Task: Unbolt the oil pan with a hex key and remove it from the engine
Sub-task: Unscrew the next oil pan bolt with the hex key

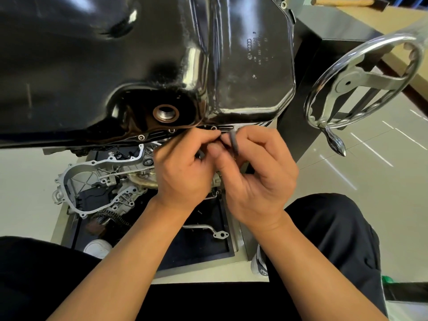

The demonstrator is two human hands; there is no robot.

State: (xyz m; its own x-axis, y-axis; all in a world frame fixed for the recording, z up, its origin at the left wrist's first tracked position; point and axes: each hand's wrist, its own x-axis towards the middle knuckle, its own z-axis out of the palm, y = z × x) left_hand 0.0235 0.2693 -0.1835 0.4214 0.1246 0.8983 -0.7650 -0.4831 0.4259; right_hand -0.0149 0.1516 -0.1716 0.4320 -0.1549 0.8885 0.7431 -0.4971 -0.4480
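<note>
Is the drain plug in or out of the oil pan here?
Out. The drain hole in the black oil pan stands open: bare threads show inside it, and no plug head covers it.

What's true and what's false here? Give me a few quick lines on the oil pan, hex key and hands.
1. Bolts sit in the near edge of the oil pan. True.
2. The drain hole has a plug in it. False: it is open, with threads showing.
3. The hex key lies in the tray. False: the right hand grips it, and the left hand pinches its other end at the oil pan's edge.
4. The handwheel stands left of the oil pan. False: it is on the right.
5. Both hands are bare. True.
</note>
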